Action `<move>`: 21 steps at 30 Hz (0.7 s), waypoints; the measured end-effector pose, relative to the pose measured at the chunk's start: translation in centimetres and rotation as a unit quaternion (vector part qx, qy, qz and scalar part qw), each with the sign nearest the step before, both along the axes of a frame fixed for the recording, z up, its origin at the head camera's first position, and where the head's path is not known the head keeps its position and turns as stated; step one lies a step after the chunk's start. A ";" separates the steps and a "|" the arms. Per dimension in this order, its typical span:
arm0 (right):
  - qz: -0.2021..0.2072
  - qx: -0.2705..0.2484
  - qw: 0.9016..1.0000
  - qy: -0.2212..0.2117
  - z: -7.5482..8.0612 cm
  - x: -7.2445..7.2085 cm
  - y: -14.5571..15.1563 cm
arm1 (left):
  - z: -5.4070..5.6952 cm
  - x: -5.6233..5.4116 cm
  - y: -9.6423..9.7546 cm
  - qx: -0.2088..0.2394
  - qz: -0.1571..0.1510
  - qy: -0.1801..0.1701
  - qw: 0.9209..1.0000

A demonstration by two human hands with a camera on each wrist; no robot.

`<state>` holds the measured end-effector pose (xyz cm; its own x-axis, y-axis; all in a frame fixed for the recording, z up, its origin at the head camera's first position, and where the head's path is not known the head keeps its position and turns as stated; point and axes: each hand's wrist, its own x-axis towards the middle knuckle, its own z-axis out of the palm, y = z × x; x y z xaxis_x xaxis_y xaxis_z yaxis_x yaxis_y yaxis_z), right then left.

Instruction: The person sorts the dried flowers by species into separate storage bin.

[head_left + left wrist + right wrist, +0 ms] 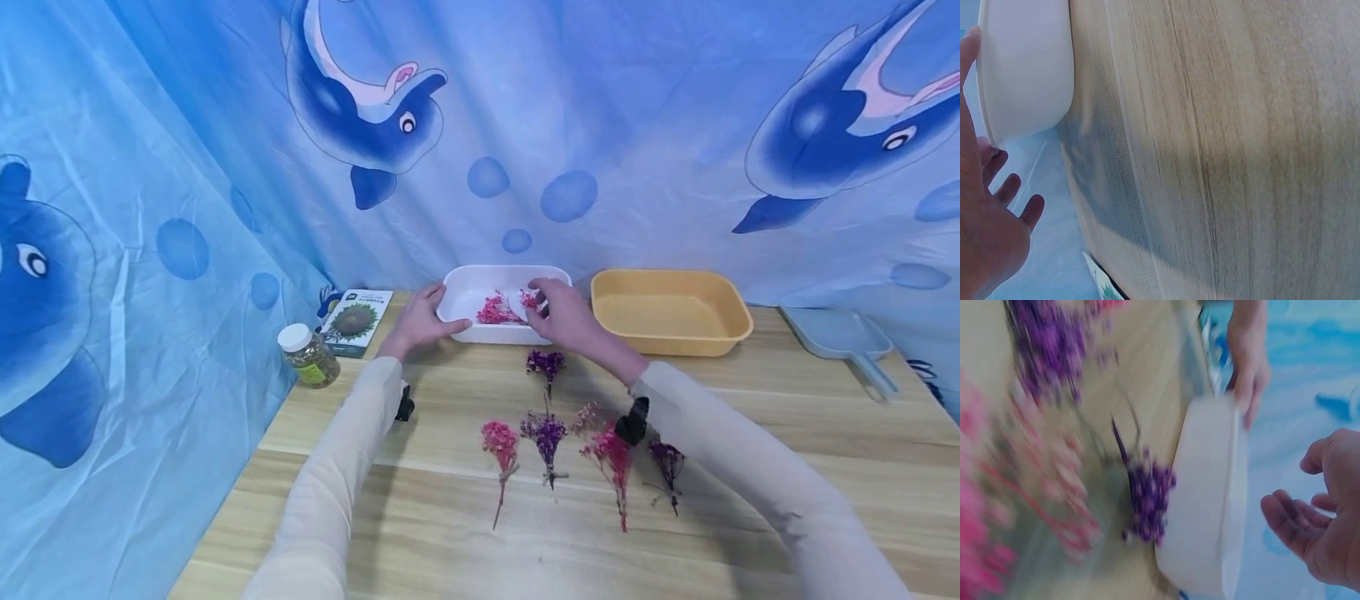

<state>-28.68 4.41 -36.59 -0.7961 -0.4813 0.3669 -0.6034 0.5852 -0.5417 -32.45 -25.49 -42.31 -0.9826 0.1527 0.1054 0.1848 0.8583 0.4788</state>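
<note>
My left hand (423,321) holds the left end of a white plastic basin (495,335), thumb at the near rim and fingers at the side. In the left wrist view the remaining fingers (1007,190) stand loose beside the basin. Pink dried flowers (498,309) lie inside the basin. Over its right end is my right hand (562,315); the right wrist view shows its thumb and fingers apart with nothing between them. Just in front of the basin lies a purple dried-flower bunch (546,364), also seen in the right wrist view.
Nearer on the wooden table lie a pink bunch (500,442), a purple bunch (545,435), another pink bunch (617,462) and a dark purple bunch (666,467). A yellow basin (671,343) and blue dustpan (836,329) stand right; a jar (311,362) and seed packet (356,321) left.
</note>
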 end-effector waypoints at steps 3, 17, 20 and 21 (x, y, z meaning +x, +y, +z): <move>0.010 -0.024 0.999 -0.020 0.2 2.4 0.3 | 0.0 0.0 0.0 0.003 -0.001 0.003 1.000; 0.017 -0.043 0.993 -0.104 -0.4 10.6 0.9 | -0.1 0.3 0.0 0.006 -0.005 0.012 1.000; 0.018 -0.049 0.989 -0.138 -1.3 12.1 0.6 | 0.2 0.4 0.1 0.001 -0.003 0.007 1.000; 0.019 -0.051 0.988 -0.146 -1.6 12.6 0.5 | 0.3 0.3 0.1 0.001 -0.002 0.007 1.000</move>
